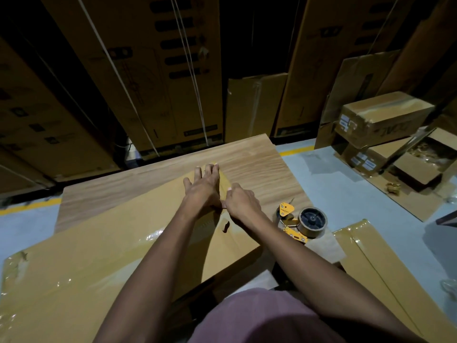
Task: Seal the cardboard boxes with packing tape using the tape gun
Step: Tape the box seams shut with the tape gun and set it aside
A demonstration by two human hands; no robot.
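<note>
A long flat cardboard box (103, 246) lies diagonally across a wooden table (252, 164), with glossy tape along its near-left end. My left hand (204, 185) lies flat with straight fingers on the box's far corner, pressing down on the tape there. My right hand (241, 203) is just to the right of it, fingers curled, thumb and fingertip pressing the box's taped end edge. The yellow tape gun (300, 222) with its brown tape roll rests on the table to the right of my right hand, apart from both hands.
A second flat taped box (385, 276) lies at the near right. Small cartons (380, 120), one open, are stacked on the grey floor at the far right. Tall strapped cartons (138, 78) stand behind the table. A yellow floor line (29, 206) runs at left.
</note>
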